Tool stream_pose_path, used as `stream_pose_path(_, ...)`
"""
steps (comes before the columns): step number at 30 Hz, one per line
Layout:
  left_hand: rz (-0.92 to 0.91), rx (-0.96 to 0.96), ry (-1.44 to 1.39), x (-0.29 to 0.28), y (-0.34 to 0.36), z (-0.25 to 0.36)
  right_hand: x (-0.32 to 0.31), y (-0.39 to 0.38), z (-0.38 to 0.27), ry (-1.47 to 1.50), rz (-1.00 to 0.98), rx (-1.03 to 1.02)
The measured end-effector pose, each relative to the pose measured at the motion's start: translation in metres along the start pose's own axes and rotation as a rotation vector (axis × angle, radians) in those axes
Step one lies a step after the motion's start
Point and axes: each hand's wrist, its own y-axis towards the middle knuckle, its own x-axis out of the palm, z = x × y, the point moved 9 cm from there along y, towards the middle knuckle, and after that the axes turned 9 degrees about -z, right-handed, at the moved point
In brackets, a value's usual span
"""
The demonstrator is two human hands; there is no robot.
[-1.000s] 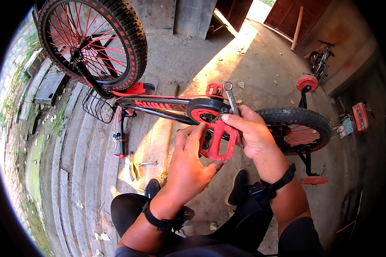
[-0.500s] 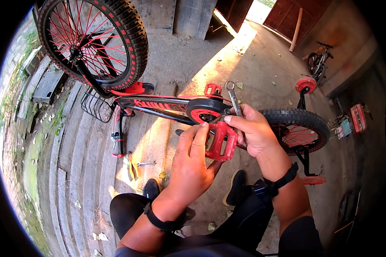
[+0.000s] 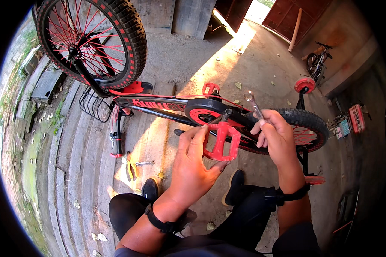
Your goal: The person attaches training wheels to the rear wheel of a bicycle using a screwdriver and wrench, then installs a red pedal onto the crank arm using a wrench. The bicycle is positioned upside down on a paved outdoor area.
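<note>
- Concrete floor (image 3: 261, 64) and shallow steps lie beyond the hands, sunlit in a strip, with a small red-and-black bicycle (image 3: 158, 105) lying across them.
- Left hand (image 3: 193, 158) cups the red pedal (image 3: 221, 141), fingers spread along its near edge, as it did a moment ago.
- Right hand (image 3: 274, 132) has swung the wrench (image 3: 254, 105) up and rightward; it now grips the shaft in a closed fist, just right of the pedal.
- That swing suggests the pedal's fastening is being turned.
</note>
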Motion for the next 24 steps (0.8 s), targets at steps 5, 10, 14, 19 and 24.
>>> stream_pose_path(5, -0.006, -0.002, -0.008, 0.001, 0.001, 0.002, 0.001, -0.01, 0.002, -0.082, -0.035, -0.053)
stream_pose_path(10, -0.01, 0.007, -0.009, 0.002, 0.001, 0.002, 0.0, -0.015, -0.009, -0.263, -0.039, -0.121)
stream_pose_path(14, -0.016, 0.011, -0.022, 0.004, 0.002, 0.003, -0.001, -0.022, -0.042, -0.591, 0.005, -0.403)
stream_pose_path(19, -0.012, 0.007, -0.021, 0.005, 0.001, 0.001, 0.006, -0.023, -0.078, -0.876, -0.082, -0.386)
stream_pose_path(24, -0.017, 0.014, -0.014, 0.007, 0.001, 0.003, -0.006, -0.012, -0.083, -0.541, -0.109, -0.364)
